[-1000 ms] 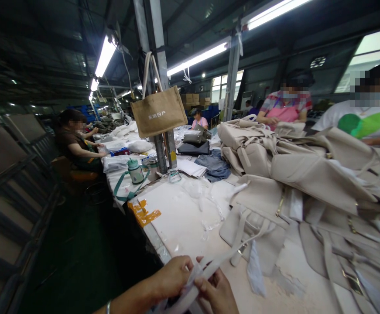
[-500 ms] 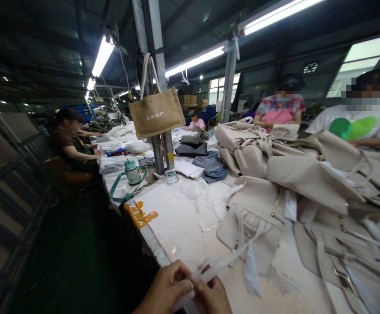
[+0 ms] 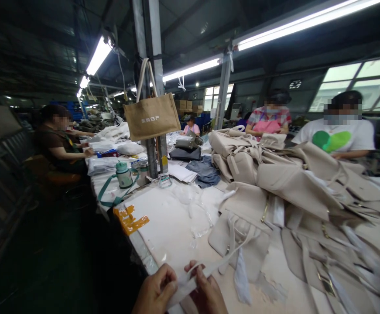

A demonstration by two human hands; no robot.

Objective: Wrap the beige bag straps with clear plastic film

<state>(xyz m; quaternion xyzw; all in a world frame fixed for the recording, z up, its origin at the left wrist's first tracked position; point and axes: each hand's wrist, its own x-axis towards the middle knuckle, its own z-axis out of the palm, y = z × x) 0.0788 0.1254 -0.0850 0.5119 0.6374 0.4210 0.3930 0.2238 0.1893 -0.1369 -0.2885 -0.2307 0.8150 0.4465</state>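
Note:
At the bottom of the head view, my left hand [image 3: 157, 288] is closed, its thumb and fingers pinching the edge of a thin white wrapping strip [image 3: 186, 288]. Close by on its right, my right hand [image 3: 207, 290] has its fingers wrapped round the same strip. From there a pale strap [image 3: 224, 260] stretches up and right to a beige handbag [image 3: 242, 237] lying on the table. Whether the strip goes fully around the strap, I cannot tell. A white tissue-like piece [image 3: 241, 279] hangs beside the bag.
Beige bags [image 3: 294, 187] are heaped on the right of the table [image 3: 163, 218]. Orange tape [image 3: 131, 220] covers its left corner. A green bottle [image 3: 123, 174] stands near a metal post, where a tan tote [image 3: 152, 117] hangs. Several co-workers sit around.
My hands have moved slightly apart, showing more of the white strip between them. The view has turned a little, so the surroundings sit further left.

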